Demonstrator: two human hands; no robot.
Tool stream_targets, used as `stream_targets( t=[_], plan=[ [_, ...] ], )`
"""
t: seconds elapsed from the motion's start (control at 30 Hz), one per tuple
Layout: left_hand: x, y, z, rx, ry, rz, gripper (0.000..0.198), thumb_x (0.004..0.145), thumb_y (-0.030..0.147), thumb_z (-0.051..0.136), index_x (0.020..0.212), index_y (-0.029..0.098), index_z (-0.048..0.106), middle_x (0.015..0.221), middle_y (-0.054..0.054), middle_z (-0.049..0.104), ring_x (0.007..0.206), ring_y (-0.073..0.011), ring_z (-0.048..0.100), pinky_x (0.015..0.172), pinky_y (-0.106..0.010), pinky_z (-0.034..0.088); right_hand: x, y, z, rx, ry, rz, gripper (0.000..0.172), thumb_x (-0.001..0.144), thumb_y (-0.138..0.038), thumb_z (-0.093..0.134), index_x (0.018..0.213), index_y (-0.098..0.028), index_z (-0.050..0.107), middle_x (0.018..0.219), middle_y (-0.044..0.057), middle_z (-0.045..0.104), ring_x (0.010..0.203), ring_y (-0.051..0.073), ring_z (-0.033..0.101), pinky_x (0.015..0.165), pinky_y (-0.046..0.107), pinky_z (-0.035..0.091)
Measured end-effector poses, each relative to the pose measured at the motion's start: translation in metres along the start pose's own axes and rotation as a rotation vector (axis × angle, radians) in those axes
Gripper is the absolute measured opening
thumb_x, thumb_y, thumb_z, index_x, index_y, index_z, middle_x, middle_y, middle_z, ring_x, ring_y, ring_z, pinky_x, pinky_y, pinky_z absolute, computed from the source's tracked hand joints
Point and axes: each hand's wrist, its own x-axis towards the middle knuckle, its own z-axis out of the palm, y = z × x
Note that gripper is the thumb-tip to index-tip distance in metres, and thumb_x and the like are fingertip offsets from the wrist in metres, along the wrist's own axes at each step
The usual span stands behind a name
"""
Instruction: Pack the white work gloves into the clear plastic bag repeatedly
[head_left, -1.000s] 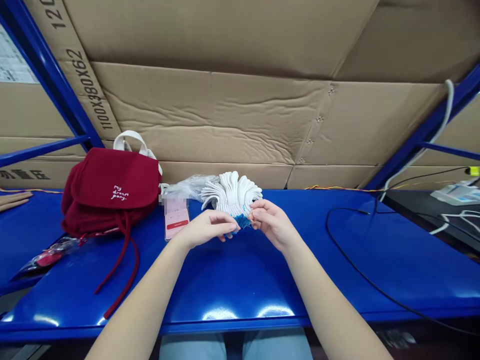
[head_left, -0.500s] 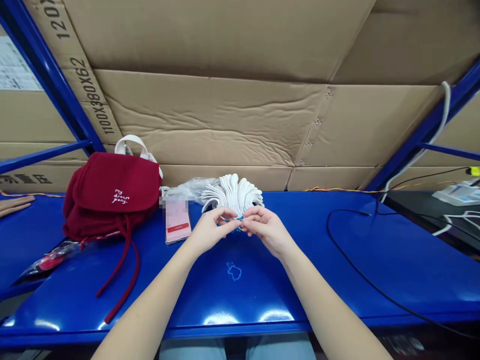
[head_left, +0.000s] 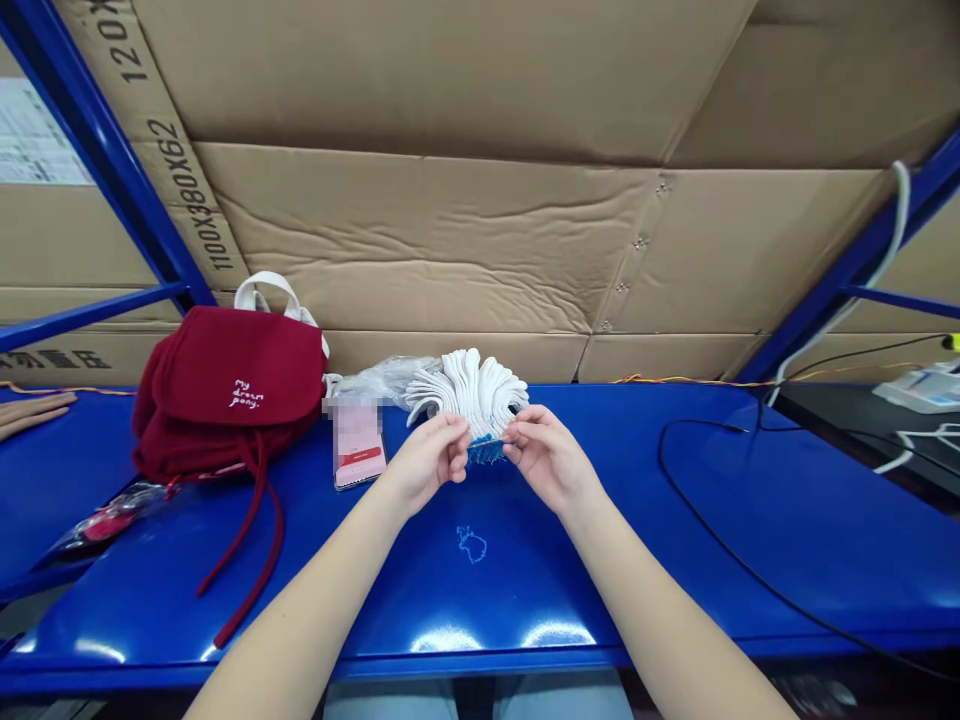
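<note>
A fanned bundle of white curved fabric pieces, perhaps socks, stands up between my hands, with a blue fringed end at its base. My left hand pinches the bundle's lower left side. My right hand grips its lower right side, close to the blue end. A loose squiggle of light blue thread lies on the blue bench below my hands.
A dark red drawstring bag with white handles stands left of a pink-screened phone. Clear plastic film lies behind the phone. A black cable curves across the bench's right side. Cardboard sheets and blue shelf posts stand behind.
My hands have drawn slightly apart from their close pinch, and more of the blue end shows between them. The blue thread, absent from the bench at first, has stayed in place since appearing.
</note>
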Motion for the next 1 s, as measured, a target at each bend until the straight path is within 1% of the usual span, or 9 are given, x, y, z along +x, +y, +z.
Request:
stream_targets(
  t=[0.1, 0.17, 0.3, 0.37, 0.47, 0.57, 0.7, 0.83, 1.0],
  plan=[
    [0.0, -0.005, 0.002, 0.212, -0.033, -0.142, 0.027, 0.072, 0.037, 0.068, 0.081, 0.016, 0.054, 0.06, 0.007, 0.044, 0.044, -0.0033, 0.039, 0.041, -0.016, 0.034, -0.001, -0.006, -0.001, 0.115, -0.087, 0.04, 0.021, 0.061, -0.014, 0.069, 0.074, -0.022, 0.053, 0.059, -0.006, 0.056, 0.06, 0.009, 0.058, 0.05, 0.018, 0.045],
    [0.0, -0.006, 0.002, 0.358, -0.066, -0.181, 0.028, 0.07, 0.037, 0.07, 0.08, 0.014, 0.057, 0.059, 0.006, 0.044, 0.044, -0.0039, 0.04, 0.041, -0.017, 0.035, -0.002, -0.009, -0.002, 0.12, -0.164, 0.072, 0.021, 0.063, -0.015, 0.066, 0.077, -0.022, 0.052, 0.058, -0.007, 0.055, 0.048, 0.006, 0.05, 0.037, 0.014, 0.033],
    [-0.001, -0.001, 0.001, 0.274, 0.015, 0.011, 0.029, 0.071, 0.04, 0.068, 0.074, 0.017, 0.051, 0.056, 0.006, 0.046, 0.044, -0.0046, 0.041, 0.044, -0.018, 0.038, -0.005, -0.007, -0.003, -0.083, -0.367, 0.176, 0.02, 0.069, -0.018, 0.063, 0.084, -0.021, 0.05, 0.064, -0.005, 0.065, 0.028, 0.002, 0.035, 0.027, 0.013, 0.016],
    [-0.002, 0.002, -0.002, 0.18, 0.02, 0.115, 0.029, 0.073, 0.041, 0.068, 0.079, 0.019, 0.05, 0.056, 0.007, 0.047, 0.045, -0.0045, 0.04, 0.044, -0.018, 0.036, -0.008, -0.002, -0.003, -0.243, -0.477, 0.296, 0.021, 0.071, -0.02, 0.066, 0.085, -0.02, 0.049, 0.071, 0.0, 0.069, 0.029, 0.004, 0.044, 0.026, 0.013, 0.016],
    [-0.003, 0.004, -0.005, 0.219, -0.027, 0.126, 0.028, 0.073, 0.04, 0.068, 0.082, 0.019, 0.052, 0.053, 0.008, 0.045, 0.044, -0.0043, 0.039, 0.043, -0.016, 0.033, -0.011, 0.002, -0.001, -0.412, -0.629, 0.398, 0.022, 0.07, -0.027, 0.07, 0.08, -0.016, 0.053, 0.07, 0.004, 0.071, 0.038, 0.008, 0.056, 0.028, 0.012, 0.021],
    [-0.004, 0.002, -0.005, 0.36, -0.102, 0.026, 0.028, 0.075, 0.042, 0.065, 0.082, 0.018, 0.053, 0.049, 0.008, 0.044, 0.04, -0.004, 0.037, 0.04, -0.016, 0.028, -0.013, -0.002, 0.0, -0.485, -0.709, 0.332, 0.035, 0.068, -0.036, 0.071, 0.092, -0.012, 0.063, 0.08, 0.008, 0.072, 0.043, 0.008, 0.059, 0.03, 0.013, 0.024],
    [-0.005, 0.001, -0.002, 0.453, -0.17, -0.046, 0.025, 0.077, 0.041, 0.061, 0.082, 0.017, 0.056, 0.058, 0.003, 0.055, 0.042, -0.0048, 0.042, 0.04, -0.017, 0.03, -0.013, -0.013, -0.003, -0.585, -0.651, 0.218, 0.046, 0.067, -0.04, 0.071, 0.106, -0.017, 0.063, 0.091, 0.007, 0.069, 0.053, 0.011, 0.064, 0.034, 0.014, 0.03],
    [-0.004, 0.009, -0.003, 0.508, -0.035, -0.004, 0.03, 0.074, 0.041, 0.063, 0.089, 0.015, 0.062, 0.071, -0.001, 0.061, 0.05, -0.0076, 0.05, 0.043, -0.018, 0.036, -0.012, -0.019, -0.009, -0.668, -0.569, 0.178, 0.051, 0.065, -0.036, 0.073, 0.112, -0.023, 0.056, 0.093, 0.005, 0.067, 0.059, 0.015, 0.067, 0.037, 0.014, 0.033],
    [0.001, 0.022, -0.026, 0.658, 0.448, 0.252, 0.027, 0.072, 0.04, 0.063, 0.086, 0.017, 0.062, 0.076, -0.003, 0.064, 0.058, -0.012, 0.055, 0.045, -0.02, 0.038, -0.009, -0.035, -0.023, -0.576, -0.334, 0.047, 0.051, 0.068, -0.042, 0.069, 0.113, -0.025, 0.052, 0.114, 0.012, 0.064, 0.068, 0.02, 0.069, 0.036, 0.016, 0.035]
  ],
)
